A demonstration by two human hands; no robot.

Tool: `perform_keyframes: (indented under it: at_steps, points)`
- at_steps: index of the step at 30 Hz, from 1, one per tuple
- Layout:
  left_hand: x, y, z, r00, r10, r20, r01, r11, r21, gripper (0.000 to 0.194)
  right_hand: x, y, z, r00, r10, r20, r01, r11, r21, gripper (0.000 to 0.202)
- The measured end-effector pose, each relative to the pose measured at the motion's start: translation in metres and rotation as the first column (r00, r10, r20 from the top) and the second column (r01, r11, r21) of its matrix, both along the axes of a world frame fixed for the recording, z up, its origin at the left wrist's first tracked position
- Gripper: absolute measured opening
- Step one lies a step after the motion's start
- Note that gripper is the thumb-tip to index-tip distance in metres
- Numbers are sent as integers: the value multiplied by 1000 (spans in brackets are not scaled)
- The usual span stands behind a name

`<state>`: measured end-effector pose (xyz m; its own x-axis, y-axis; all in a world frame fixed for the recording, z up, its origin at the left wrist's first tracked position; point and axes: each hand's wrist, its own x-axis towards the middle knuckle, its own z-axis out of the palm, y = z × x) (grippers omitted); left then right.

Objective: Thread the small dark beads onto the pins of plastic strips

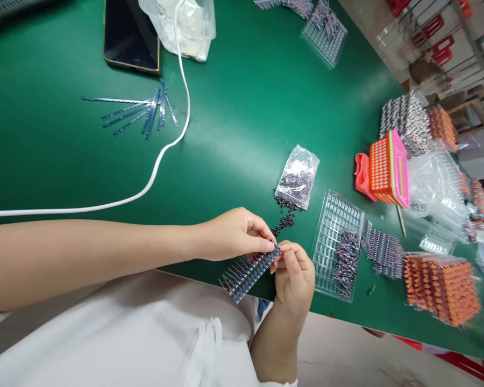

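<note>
My left hand comes in from the left, its thumb and fingers closed on the upper end of a circuit board panel. This panel is a dark blue row of small boards with thin wires standing off one side, and it slants down to the left. Fingertips of my right hand are pinched together at the panel's upper right corner; what sits between them is too small to make out. Just beyond my hands lie small loose black parts, spilling from a clear plastic bag.
Right of my hands, a clear compartment tray holds wired pieces, beside more wired panels. Farther right are orange stacks and an orange basket. A white cable, blue strips and a phone lie left.
</note>
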<state>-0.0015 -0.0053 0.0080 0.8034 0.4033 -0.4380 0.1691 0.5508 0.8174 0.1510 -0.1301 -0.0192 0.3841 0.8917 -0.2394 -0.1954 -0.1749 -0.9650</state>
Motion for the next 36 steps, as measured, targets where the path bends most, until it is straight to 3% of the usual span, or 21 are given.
perform_keyframes:
  at_steps: [5, 15, 26, 36]
  points:
    - [-1, -1, -1, 998, -53, 18, 53, 998, 32, 18, 2, 0, 1, 996, 71, -57, -72, 997, -11, 30]
    - [-4, -2, 2, 990, -142, -8, 139, 952, 272, 19, 5, 0, -1, 978, 151, -146, -157, 987, -35, 28]
    - [-5, -2, 4, 990, -142, -18, 140, 934, 330, 18, 8, -1, -3, 966, 189, -175, -189, 982, 12, 15]
    - [-6, -1, 2, 984, -171, -47, 176, 904, 389, 21, 10, 2, -1, 962, 208, -178, -219, 975, -41, 21]
